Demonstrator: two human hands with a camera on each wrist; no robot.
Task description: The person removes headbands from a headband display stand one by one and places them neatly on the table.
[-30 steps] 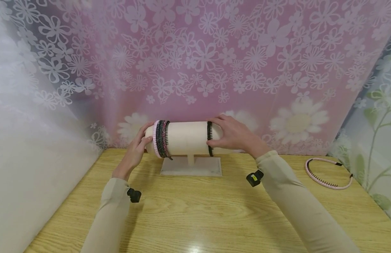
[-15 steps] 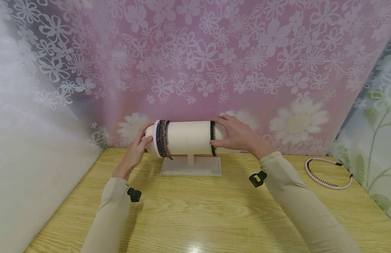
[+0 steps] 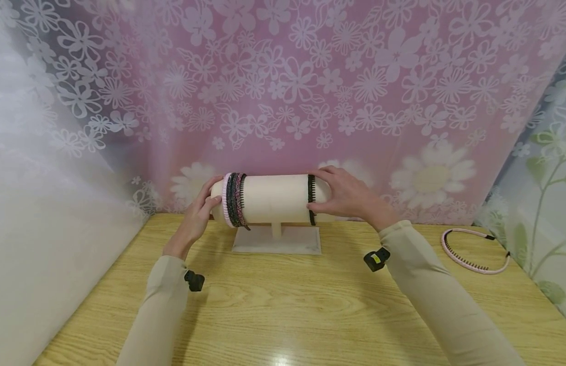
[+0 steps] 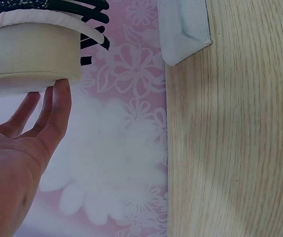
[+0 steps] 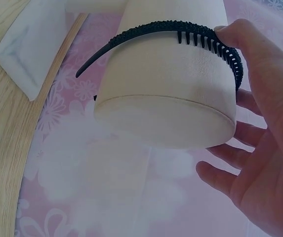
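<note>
1. black, bumpy, toothed, arched headband (image 5: 153, 27): around the cream cylinder (image 3: 275, 199), grasped between the right hand's (image 3: 349, 195) thumb and fingers.
2. left hand (image 3: 195, 218): fingers and thumb gripping the cylinder's opposite end, beside three headbands (image 3: 232, 201) (one pale pink, two glittery).
3. pink, toothed loose headband (image 3: 468, 266): on the wood-grained table (image 3: 264, 305), well apart from the right fingers.

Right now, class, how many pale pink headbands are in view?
2. One pale pink headband is on the cream roll, by the left hand; the loose pink headband lies on the table, far right.
</note>
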